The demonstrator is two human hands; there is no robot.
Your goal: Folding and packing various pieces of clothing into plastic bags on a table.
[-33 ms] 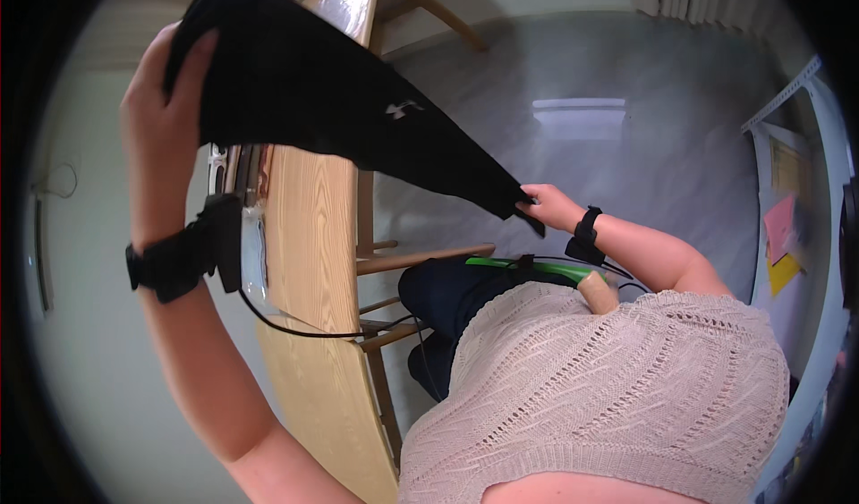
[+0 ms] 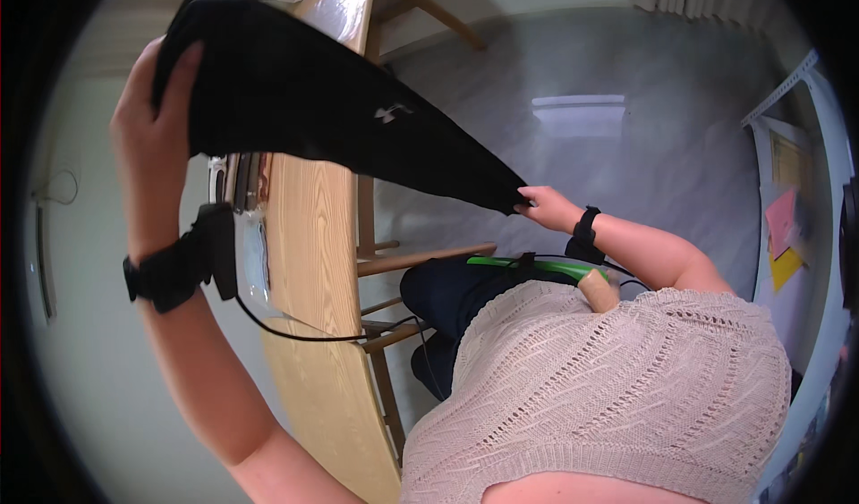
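Observation:
A black cloth garment (image 2: 295,84) with a small pale emblem is stretched in the air between my hands, wide at the left and narrowing to the right. It is folded or bunched, so its exact kind is unclear. My left hand (image 2: 157,101) is raised and clamps the wide end, thumb on the near face and the other fingers partly hidden behind the cloth. Lower and to the right, my right hand (image 2: 548,207) pinches the narrow end between thumb and fingers. Each wrist wears a black strapped device; a cable runs from the left one (image 2: 179,267).
Below the garment, a light wooden table (image 2: 313,236) carries upright books (image 2: 242,180) along its far-left side. A wooden chair or stool (image 2: 425,258) stands beside it. Grey floor (image 2: 465,101) spreads beyond, with a white shelf frame (image 2: 828,146) on the right.
My left hand and the garment have shifted slightly left and down. The narrow tip that hung past my right hand no longer shows; the right hand has barely moved.

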